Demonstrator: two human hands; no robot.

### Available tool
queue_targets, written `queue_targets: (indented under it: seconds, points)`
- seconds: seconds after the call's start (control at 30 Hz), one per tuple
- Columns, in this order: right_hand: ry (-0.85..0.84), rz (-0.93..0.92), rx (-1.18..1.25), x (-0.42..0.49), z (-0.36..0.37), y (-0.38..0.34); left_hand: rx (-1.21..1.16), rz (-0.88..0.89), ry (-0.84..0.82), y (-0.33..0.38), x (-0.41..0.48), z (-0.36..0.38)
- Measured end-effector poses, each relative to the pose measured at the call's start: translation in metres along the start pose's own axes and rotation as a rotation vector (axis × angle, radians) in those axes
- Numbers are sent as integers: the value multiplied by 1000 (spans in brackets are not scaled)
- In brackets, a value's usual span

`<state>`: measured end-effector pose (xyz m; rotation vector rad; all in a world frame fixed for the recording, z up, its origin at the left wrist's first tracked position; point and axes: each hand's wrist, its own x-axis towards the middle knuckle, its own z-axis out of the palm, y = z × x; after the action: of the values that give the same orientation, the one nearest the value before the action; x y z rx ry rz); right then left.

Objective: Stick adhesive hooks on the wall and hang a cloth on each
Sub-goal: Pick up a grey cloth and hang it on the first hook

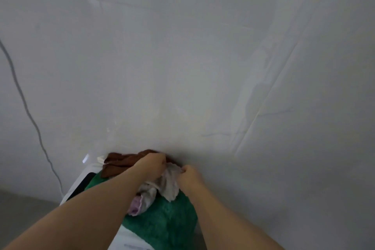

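Observation:
A heap of cloths lies on a white appliance against the wall (192,57). A brown cloth (119,163) is at the back, a green towel (162,223) in front, and a white cloth (169,183) with a pale purple piece on top. My left hand (153,161) grips the white cloth's upper edge beside the brown cloth. My right hand (189,175) pinches the same white cloth on its right side. No hook shows on the wall.
The white appliance (85,184) has a dark panel on its left side. A grey cable (26,107) hangs down the wall at the left. Grey floor (24,209) lies at the lower left. The wall has tile seams on the right.

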<state>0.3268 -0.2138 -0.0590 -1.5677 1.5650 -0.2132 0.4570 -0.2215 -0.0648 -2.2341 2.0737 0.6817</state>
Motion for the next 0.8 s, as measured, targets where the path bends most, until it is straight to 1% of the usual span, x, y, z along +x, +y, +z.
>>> queue_targets:
  seconds: [0.1,0.2,0.27,0.4,0.5,0.57,0.7,0.77,0.8]
  points:
    - [-33,-30,132,1,2,-7,-169,18,57,1,2,-14]
    - [63,-97,21,1,-4,-16,-306,51,105,10,1,-32]
    - [119,-105,3,2,-13,-23,-345,85,150,18,-2,-45]
    - [221,-161,122,-2,-35,-41,-373,142,242,27,-9,-71]
    - [332,-202,248,-12,-53,-58,-474,162,296,31,-17,-94]
    - [412,-223,335,-19,-69,-66,-536,192,268,38,-25,-111]
    - [544,-253,505,-41,-107,-76,-444,213,120,61,-37,-136]
    - [634,-255,518,-55,-129,-76,-494,209,88,74,-41,-145]
    - [682,-259,500,-64,-143,-72,-520,227,97,86,-44,-150]
